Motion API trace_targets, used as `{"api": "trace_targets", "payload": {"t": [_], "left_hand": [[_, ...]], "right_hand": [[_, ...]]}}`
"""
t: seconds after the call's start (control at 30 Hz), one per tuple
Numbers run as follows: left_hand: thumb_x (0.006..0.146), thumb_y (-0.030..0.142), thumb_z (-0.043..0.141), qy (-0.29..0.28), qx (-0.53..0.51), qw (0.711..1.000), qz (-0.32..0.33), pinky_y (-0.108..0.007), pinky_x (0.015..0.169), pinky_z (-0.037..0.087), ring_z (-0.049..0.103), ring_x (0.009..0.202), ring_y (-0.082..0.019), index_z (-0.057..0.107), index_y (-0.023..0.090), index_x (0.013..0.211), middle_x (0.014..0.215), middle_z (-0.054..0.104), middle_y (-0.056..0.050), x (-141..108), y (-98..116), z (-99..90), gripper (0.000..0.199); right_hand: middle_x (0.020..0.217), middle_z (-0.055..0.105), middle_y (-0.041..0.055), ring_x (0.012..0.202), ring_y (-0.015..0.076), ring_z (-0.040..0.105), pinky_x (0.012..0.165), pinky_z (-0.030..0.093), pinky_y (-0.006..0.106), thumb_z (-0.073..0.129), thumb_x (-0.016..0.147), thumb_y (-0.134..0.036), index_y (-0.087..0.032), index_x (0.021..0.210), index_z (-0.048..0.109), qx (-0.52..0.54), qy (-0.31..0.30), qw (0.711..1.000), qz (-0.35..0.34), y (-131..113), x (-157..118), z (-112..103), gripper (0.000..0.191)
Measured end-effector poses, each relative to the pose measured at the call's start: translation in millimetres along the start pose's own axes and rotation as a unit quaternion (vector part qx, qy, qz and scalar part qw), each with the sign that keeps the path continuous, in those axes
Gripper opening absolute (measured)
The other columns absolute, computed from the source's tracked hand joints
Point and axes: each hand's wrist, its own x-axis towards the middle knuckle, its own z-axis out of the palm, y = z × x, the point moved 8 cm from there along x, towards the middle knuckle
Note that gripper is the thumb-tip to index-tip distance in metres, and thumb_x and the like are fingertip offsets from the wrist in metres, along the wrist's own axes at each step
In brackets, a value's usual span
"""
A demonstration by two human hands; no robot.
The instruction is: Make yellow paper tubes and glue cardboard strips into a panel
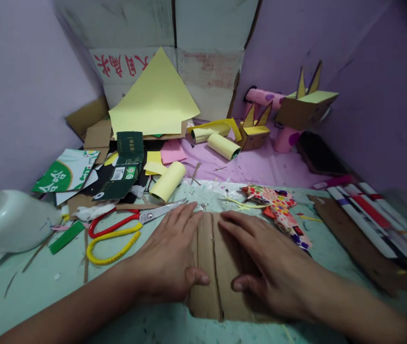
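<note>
A brown cardboard piece point(225, 301) lies on the pale green table, with a dark crease or slit running down it from far edge to near edge. My left hand point(169, 258) rests over its left part, fingers extended and thumb apart. Over the right part is my right hand point(268, 263), fingers stretched forward and thumb spread. Both palms face down, and neither hand grips anything. Red and yellow scissors point(141, 217) lie just left of my left hand. Beyond my right hand sits a flower-patterned piece point(282, 205).
At the left stand a white pot point(13, 222) and paper scraps. Yellow tubes point(169, 181) and a yellow sheet point(155, 102) are at the back. Cardboard animal heads point(253, 136) stand back right; markers point(364, 222) lie on the right.
</note>
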Motion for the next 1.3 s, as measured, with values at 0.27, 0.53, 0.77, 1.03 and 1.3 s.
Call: {"api": "trace_targets", "payload": {"t": [0.27,0.53,0.77,1.03,1.3], "left_hand": [[0.054,0.047,0.074,0.016,0.007,1.000,0.002,-0.052,0.103,0.027,0.027,0.125,-0.038,0.035,0.013,0.134,0.137,0.030,-0.018,9.0,6.3,-13.1,0.095],[0.052,0.040,0.079,0.038,-0.083,0.995,0.050,-0.042,0.097,0.036,0.039,0.113,-0.030,0.039,0.018,0.127,0.121,0.039,-0.011,13.7,7.8,-16.9,0.087],[0.066,0.022,0.066,0.132,-0.187,0.973,-0.002,-0.036,0.089,0.039,0.047,0.102,-0.023,0.050,0.021,0.106,0.107,0.047,-0.005,18.9,-1.7,-25.1,0.043],[0.061,0.022,0.063,0.172,-0.521,0.833,-0.071,-0.028,0.063,0.040,0.054,0.068,-0.016,0.051,0.016,0.087,0.070,0.056,0.001,25.2,-15.8,-14.3,0.030],[0.050,0.021,0.077,0.145,-0.674,0.718,-0.098,-0.024,0.055,0.042,0.054,0.054,-0.011,0.055,0.015,0.093,0.060,0.061,0.003,17.2,-13.6,1.6,0.049]], "right_hand": [[0.135,0.045,0.0238,0.121,0.0426,0.041,0.099,0.032,0.062,0.074,0.059,-0.035,-0.006,0.128,0.050,-0.068,-0.034,0.994,0.077,0.3,3.2,2.1,0.079],[0.137,0.044,0.0202,0.124,0.0413,0.037,0.095,0.034,0.062,0.074,0.061,-0.039,-0.015,0.126,0.054,0.007,0.011,0.998,0.067,4.0,-2.3,2.4,0.072],[0.122,0.058,0.0113,0.113,0.0274,0.050,0.097,0.038,0.050,0.060,0.075,-0.027,-0.020,0.124,0.049,0.153,0.194,0.962,0.115,20.5,-10.6,-10.5,0.051],[0.080,0.065,0.0029,0.073,0.0172,0.062,0.068,0.049,0.031,0.067,0.059,-0.025,-0.018,0.100,0.057,0.454,0.219,0.822,0.265,47.7,1.4,-13.3,0.042],[0.055,0.060,-0.0020,0.047,0.0084,0.051,0.046,0.037,0.021,0.081,0.047,-0.036,-0.014,0.070,0.064,0.608,0.054,0.724,0.323,34.7,-2.6,18.7,0.037]]}}
